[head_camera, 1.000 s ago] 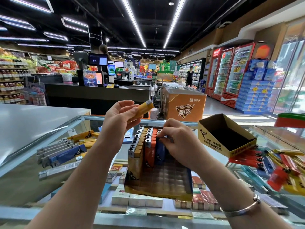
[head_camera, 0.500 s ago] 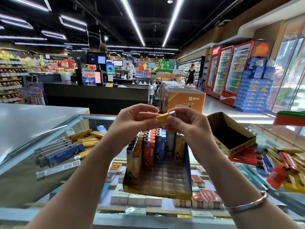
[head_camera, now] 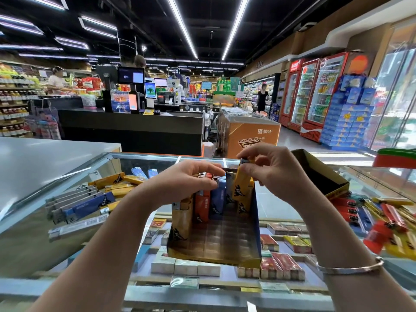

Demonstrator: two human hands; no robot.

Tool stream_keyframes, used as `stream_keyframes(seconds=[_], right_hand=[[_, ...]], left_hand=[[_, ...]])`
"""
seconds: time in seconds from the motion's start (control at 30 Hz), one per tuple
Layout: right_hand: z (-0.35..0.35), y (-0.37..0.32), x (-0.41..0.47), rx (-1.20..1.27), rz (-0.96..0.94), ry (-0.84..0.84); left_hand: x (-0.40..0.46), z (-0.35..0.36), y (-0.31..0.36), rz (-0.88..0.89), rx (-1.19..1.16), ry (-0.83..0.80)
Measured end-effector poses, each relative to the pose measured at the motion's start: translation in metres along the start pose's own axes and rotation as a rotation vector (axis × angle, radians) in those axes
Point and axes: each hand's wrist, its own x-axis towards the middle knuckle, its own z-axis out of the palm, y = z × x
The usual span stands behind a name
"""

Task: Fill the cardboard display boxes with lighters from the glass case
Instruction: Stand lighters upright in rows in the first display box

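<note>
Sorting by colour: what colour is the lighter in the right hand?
Yellow lighter, black logo; head view.

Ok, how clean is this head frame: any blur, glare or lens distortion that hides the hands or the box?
Head view: both hands and the yellow lighter pinched by the right hand are sharp; the loose red and yellow lighters at the right edge smear with blur; the glass counter top carries pale reflections; wide-angle bending curves the ceiling light strips; the cardboard display box stays readable.

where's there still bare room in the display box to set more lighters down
The near half of the display box floor is bare, bordered by its front lip and the standing lighters behind. The back rows are crowded, with the left hand resting on them and the right hand lowering a yellow lighter.
</note>
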Motion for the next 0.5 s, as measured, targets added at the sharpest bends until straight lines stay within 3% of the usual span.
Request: stream_keyframes(seconds=[0.27,0.5], right_hand=[[0.0008,0.0056,-0.0007,-0.252,-0.032,-0.162],[0.0004,0.0019,-0.0006,-0.353,-0.059,-0.188]], left_hand=[[0.0015,0.0001,-0.0007,-0.024,-0.036,0.057],[0.0027,0.0007,-0.0014,-0.019,-0.026,0.065]])
